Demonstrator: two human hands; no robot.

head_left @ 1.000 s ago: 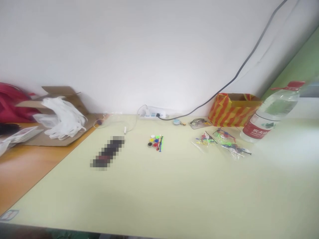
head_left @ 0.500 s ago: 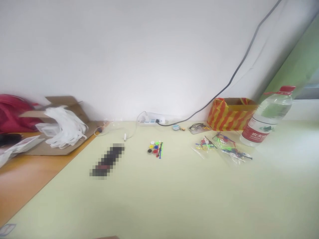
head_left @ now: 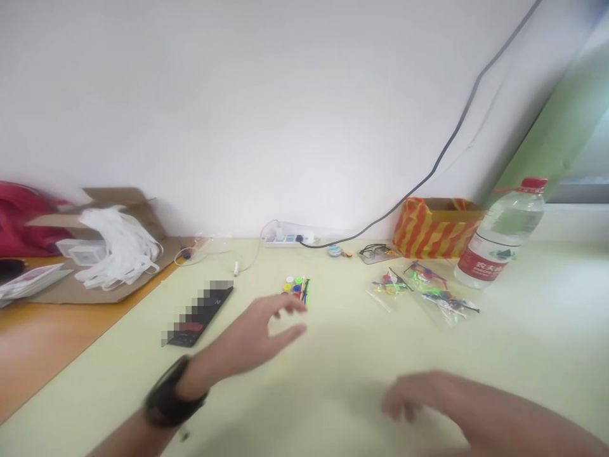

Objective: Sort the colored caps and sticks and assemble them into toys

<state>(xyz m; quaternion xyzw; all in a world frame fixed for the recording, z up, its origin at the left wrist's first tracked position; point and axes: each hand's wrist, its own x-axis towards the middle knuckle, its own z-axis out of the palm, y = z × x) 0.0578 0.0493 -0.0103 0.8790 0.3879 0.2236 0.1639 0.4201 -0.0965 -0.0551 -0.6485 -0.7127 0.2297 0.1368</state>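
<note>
My left hand (head_left: 261,333), with a black watch (head_left: 169,393) on its wrist, reaches in over the table, thumb and fingers apart and nothing between them. Just beyond its fingertips lie small round coloured pieces (head_left: 299,280) in white, green, yellow and blue, partly hidden by the hand. Beside them is a bundle of thin coloured sticks (head_left: 305,289). At the lower right my right hand (head_left: 423,397) hovers over the table, blurred, its fingers loosely bent and apart, with no object visible in it.
A dark flat pack (head_left: 204,320), partly pixelated, lies left of my left hand. Clear bags of coloured pieces (head_left: 445,295), a large water bottle (head_left: 499,235) and a striped bag (head_left: 435,231) stand right. A power strip (head_left: 290,240) lies by the wall; a cardboard box (head_left: 128,203) sits left.
Both hands have come into view from below, the left one extending toward the coloured pieces. The camera view has shifted slightly; the table objects appear unmoved.
</note>
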